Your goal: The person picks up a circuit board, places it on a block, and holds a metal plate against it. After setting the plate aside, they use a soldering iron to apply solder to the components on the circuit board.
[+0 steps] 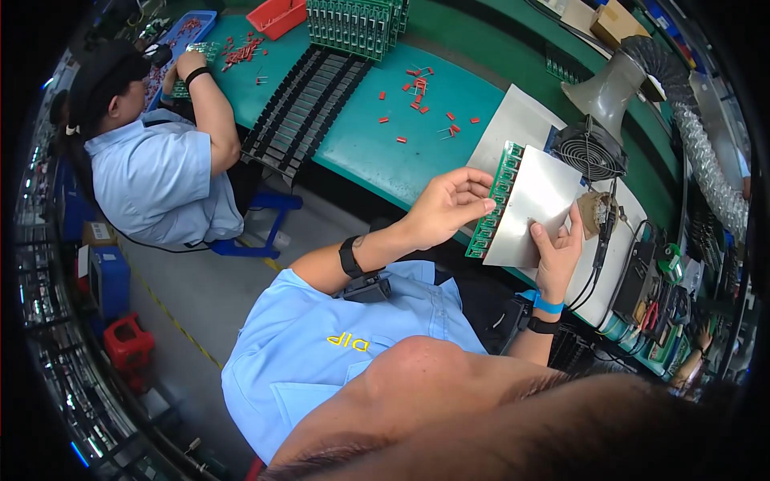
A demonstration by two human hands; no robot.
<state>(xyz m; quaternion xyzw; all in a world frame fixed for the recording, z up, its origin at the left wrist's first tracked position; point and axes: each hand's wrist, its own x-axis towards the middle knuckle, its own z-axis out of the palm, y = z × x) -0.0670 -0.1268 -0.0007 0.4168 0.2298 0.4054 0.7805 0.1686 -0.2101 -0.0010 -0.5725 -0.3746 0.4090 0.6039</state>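
Observation:
A flat silvery metal plate (539,200) is tilted in front of me. Along its left side shows a strip of green circuit board (504,178) carrying a row of small parts. My right hand (557,255) grips the plate at its lower right, thumb on top; the fingers beneath are mostly hidden. At the board's left edge is my left hand (449,210), fingers curled and thumb tip against the strip. Whether it clasps the board firmly or only touches it is hard to see. Small red components (419,90) lie scattered on the green table (361,164) beyond my left hand.
A black slotted rack (309,108) and upright circuit boards (353,28) stand left of the red components. Right of the plate are a black fan (589,151), a fume duct (603,90), cables and hand tools. A co-worker (156,160) sits at the left, handling a board beside a red bin (275,16).

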